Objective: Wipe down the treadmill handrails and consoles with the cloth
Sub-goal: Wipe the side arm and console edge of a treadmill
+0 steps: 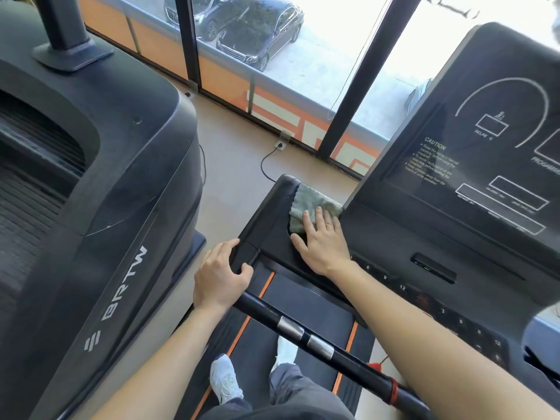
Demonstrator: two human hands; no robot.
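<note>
Gym floor by windows. Cloth [309, 207] at console's [403, 244] left corner, pressed under right hand [324, 244], fingers flat, nothing clasped. Left hand [221, 274] curled round handrail [247, 254] end just beside; console panel lies rightward.

Cloth [312, 207] on console's [424, 237] left edge — R hand [321, 241] on it; L hand [221, 274] on handrail [266, 213] just left; 2nd treadmill [106, 177] further left.

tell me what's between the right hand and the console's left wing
The green-grey cloth: the right hand presses flat on it, and it lies on the console wing beside the display. The head view shows this.
</note>
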